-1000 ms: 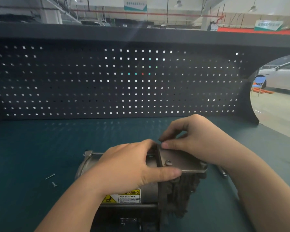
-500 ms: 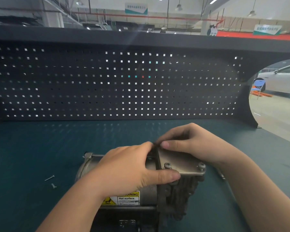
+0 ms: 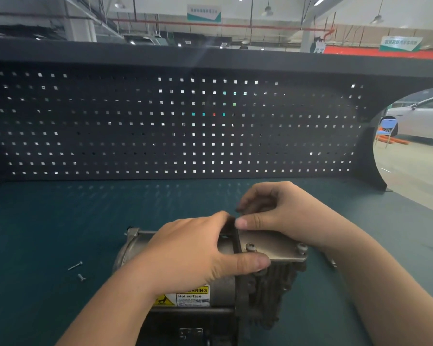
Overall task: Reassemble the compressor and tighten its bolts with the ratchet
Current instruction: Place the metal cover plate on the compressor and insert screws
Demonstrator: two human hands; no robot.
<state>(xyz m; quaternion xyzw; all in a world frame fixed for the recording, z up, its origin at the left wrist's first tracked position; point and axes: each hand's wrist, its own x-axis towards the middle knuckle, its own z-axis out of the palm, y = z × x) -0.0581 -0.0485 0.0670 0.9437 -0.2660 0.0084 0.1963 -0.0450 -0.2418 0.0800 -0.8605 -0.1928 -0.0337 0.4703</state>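
Note:
The compressor (image 3: 220,290) lies on its side on the teal bench, a silver cylinder with a yellow warning label and a dark finned head at its right end. A flat metal cover plate (image 3: 273,248) sits on top of the head, with two bolt heads showing along its near edge. My left hand (image 3: 193,255) grips the cylinder from above, its thumb pressed under the plate's near left corner. My right hand (image 3: 280,216) curls over the plate's far edge, thumb on top at the left corner. No ratchet is in view.
Two loose screws (image 3: 76,269) lie on the bench mat (image 3: 48,233) to the left of the compressor. A dark pegboard wall (image 3: 185,126) closes off the back. A small metal part (image 3: 331,262) pokes out behind my right forearm. The bench's right edge opens onto a workshop floor.
My right hand has slid back a little along the plate's far edge. My left thumb stays under the near corner. The camera has tipped slightly up.

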